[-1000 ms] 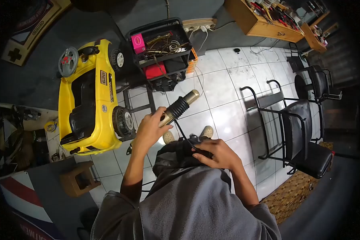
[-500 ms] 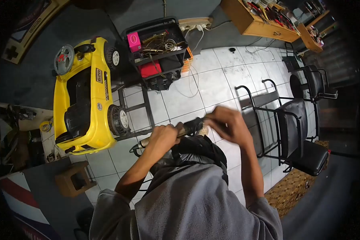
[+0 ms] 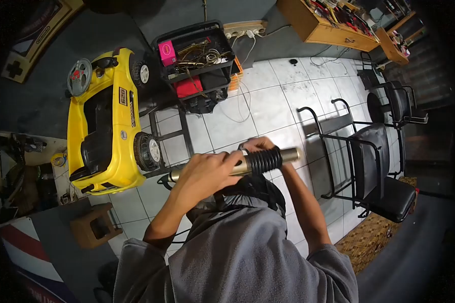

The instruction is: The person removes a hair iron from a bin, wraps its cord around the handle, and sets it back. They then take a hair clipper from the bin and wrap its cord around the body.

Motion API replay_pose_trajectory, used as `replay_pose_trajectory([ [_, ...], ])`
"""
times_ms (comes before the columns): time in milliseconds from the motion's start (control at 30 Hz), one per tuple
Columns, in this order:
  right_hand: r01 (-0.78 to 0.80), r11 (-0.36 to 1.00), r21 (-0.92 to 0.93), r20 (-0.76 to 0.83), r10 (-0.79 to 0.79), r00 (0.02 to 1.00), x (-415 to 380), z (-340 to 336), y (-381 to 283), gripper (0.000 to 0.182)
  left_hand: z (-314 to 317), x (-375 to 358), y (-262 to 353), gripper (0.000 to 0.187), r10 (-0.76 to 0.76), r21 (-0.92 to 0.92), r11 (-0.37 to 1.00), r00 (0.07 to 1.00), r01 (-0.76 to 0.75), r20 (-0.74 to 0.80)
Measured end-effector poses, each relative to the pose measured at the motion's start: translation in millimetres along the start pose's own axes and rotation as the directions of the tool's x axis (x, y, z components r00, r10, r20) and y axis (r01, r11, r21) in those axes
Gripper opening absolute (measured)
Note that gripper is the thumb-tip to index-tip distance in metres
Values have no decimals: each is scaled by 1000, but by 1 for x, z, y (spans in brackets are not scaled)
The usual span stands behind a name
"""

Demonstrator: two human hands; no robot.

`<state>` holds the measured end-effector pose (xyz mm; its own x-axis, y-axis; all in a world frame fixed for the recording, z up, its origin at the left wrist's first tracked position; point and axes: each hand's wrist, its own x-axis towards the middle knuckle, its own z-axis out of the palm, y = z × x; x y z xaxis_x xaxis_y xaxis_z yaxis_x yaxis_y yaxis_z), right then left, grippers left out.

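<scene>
A gold-coloured metal tube (image 3: 290, 154) lies across the front of my body, with a coiled black cord (image 3: 266, 160) wound round it toward its right end. My left hand (image 3: 207, 174) has its fingers wrapped round the left part of the tube. Behind the tube, my right hand (image 3: 259, 145) is bent with its fingers drawn together near the black coils; the tube partly hides it, and what it holds cannot be made out. Black cable hangs at the tube's left end.
A yellow toy car (image 3: 106, 136) stands at the left. Beyond my hands is a black cart (image 3: 192, 76) with cables and a pink box (image 3: 167, 52). Black chairs (image 3: 371, 156) stand at the right, and a wooden desk (image 3: 333, 38) holds tools at the top right.
The tube's bare right end now shows beyond the coils. My right hand has moved left and behind the tube, and my left hand has shifted slightly right along it.
</scene>
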<state>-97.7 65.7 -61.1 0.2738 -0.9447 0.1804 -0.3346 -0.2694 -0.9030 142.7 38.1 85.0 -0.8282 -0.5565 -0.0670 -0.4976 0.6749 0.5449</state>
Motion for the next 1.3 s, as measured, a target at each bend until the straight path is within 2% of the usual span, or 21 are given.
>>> replay_pose_trajectory([
  [33, 447, 857, -257, -78, -479, 874, -14, 16, 27, 23, -1, 1, -3, 50, -37, -23, 999, 996, 35, -76],
  [67, 158, 937, -312, -65, -187, 980, -31, 29, 39, 25, -2, 3, -7, 51, -51, -15, 999, 990, 49, -131],
  [100, -397, 879, 265, 139, 373, 917, -36, 30, 13, 26, -5, 3, -8, 51, -51, -9, 999, 990, 50, -130],
  [167, -543, 776, 321, 309, 456, 835, -33, 26, -26, 31, -12, 5, -8, 53, -251, -82, 967, 962, 243, -110],
  [200, -541, 776, 324, 303, 456, 837, -35, 23, -43, 31, -6, 5, -13, 52, -242, -139, 966, 953, 219, -183],
  [300, -517, 825, 227, 258, 461, 849, -43, 19, -87, 32, 5, 4, -20, 53, -276, -124, 960, 923, 251, -268],
  [367, -212, 976, -53, 121, 217, 969, -42, 11, -117, 29, 10, 7, -24, 54, -313, -137, 949, 910, 285, -272],
  [400, -338, 935, -105, 182, 352, 918, -36, -1, -142, 24, 10, 9, -26, 55, -359, -136, 932, 900, 335, -245],
  [433, -341, 935, -102, 176, 354, 918, -37, -3, -149, 24, 11, 10, -27, 56, -406, -133, 913, 887, 385, -220],
  [500, -232, 950, -208, 47, 246, 968, -41, -7, -157, 21, 17, 10, -29, 54, -397, -100, 918, 892, 384, -218],
  [600, -216, 927, -305, 7, 229, 973, -27, -23, -176, 18, 32, 11, -20, 42, -330, -67, 944, 936, 324, -125],
  [633, -194, 919, -343, -40, 192, 981, -23, -26, -176, 17, 33, 14, -13, 44, -354, -43, 935, 935, 353, -23],
  [700, -116, 902, -416, -88, 87, 992, -13, -37, -164, 15, 46, 11, -9, 42, -207, 108, 974, 976, 199, 69],
  [733, -78, 909, -409, -64, 57, 996, -7, -45, -160, 15, 45, 12, -5, 42, -178, 129, 979, 969, 157, 171],
  [767, -42, 916, -399, -38, 29, 999, -2, -52, -157, 15, 41, 12, -2, 42, -169, 126, 981, 970, 148, 174],
  [833, -82, 957, -278, 10, 88, 996, 2, -62, -150, 16, 30, 8, 6, 42, -47, 64, 997, 968, 32, 248],
  [1000, -109, 992, -58, 57, 112, 992, -2, -64, -111, 17, 10, 1, 18, 43, 85, 40, 994, 967, -97, 240],
  [1100, -147, 985, 87, 129, 135, 982, -6, -55, -91, 16, 0, -1, 24, 42, 95, 39, 993, 959, -109, 268],
  [1200, -332, 908, 255, 195, 288, 938, -11, -33, -75, 19, 5, -3, 15, 43, 145, 9, 989, 972, -149, 187],
  [1233, -342, 890, 302, 165, 305, 938, -17, -19, -70, 25, 2, -3, 15, 43, 144, 13, 989, 972, -149, 187],
  [1300, -506, 731, 457, 292, 414, 862, -28, -2, -62, 28, -6, -2, 15, 44, 81, -69, 995, 995, -76, 63],
])
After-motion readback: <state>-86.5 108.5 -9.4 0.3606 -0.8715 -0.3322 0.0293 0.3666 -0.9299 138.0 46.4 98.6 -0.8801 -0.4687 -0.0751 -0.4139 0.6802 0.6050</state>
